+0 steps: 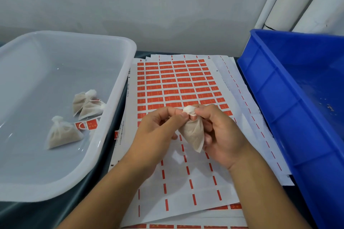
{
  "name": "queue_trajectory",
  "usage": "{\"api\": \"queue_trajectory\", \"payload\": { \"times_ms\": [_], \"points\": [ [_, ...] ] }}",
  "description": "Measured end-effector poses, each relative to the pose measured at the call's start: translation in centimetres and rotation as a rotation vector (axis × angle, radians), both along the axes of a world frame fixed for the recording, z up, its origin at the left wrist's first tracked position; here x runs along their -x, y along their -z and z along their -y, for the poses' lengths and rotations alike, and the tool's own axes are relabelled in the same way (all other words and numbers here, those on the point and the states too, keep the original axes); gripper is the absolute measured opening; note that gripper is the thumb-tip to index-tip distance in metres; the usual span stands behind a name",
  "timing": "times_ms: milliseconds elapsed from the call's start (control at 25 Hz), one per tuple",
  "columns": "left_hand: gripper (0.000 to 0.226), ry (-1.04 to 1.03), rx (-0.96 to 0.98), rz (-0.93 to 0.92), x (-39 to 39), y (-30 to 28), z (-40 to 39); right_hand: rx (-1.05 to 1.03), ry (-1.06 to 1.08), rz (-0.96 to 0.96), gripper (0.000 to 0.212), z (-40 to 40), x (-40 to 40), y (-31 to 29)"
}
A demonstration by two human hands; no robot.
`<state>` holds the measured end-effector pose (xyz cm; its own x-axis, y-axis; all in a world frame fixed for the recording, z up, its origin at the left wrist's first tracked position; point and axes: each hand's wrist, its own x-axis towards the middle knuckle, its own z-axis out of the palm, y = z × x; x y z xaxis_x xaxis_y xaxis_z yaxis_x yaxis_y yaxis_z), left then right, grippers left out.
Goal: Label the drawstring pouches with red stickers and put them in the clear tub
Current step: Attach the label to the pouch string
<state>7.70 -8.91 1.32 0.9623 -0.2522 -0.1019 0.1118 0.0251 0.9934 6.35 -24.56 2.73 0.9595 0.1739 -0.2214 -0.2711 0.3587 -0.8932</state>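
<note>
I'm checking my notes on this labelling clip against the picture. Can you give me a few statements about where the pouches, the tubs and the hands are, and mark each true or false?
1. Both hands hold one small beige drawstring pouch above the sheet of red rectangular stickers. True: the left hand and the right hand pinch it near its gathered top.
2. The clear plastic tub is empty. False: it holds at least three pouches.
3. The clear tub lies left of the sticker sheet. True.
4. The blue plastic crate is full of pouches. False: no pouches show in its visible part.
5. The nearer rows of the sheet are peeled. True.
</note>
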Motion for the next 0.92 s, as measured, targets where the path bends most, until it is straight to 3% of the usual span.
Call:
{"api": "queue_trajectory", "payload": {
  "times_ms": [160,320,440,680,920],
  "points": [
    [0.007,-0.186,-0.192,0.312,0.1,0.2,0.2,0.127,0.043,-0.005,0.047,0.0,0.0,0.1],
    [0.027,-0.292,-0.323,0.565,-0.1,0.3,-0.4,0.22,0.037,0.026,0.041,0.0,-0.1,-0.2],
    [0.023,-0.299,-0.462,0.78,-0.2,0.4,-0.7,0.271,0.03,0.031,0.039,0.2,0.0,-0.3],
    [0.029,-0.207,-0.66,0.962,-0.6,0.8,-1.0,0.383,0.058,0.057,0.043,0.5,-0.1,-0.1],
    [0.026,-0.185,-0.707,1.038,-1.3,1.0,-1.5,0.448,0.056,0.071,0.025,0.5,-0.1,-0.1]
  ]
}}
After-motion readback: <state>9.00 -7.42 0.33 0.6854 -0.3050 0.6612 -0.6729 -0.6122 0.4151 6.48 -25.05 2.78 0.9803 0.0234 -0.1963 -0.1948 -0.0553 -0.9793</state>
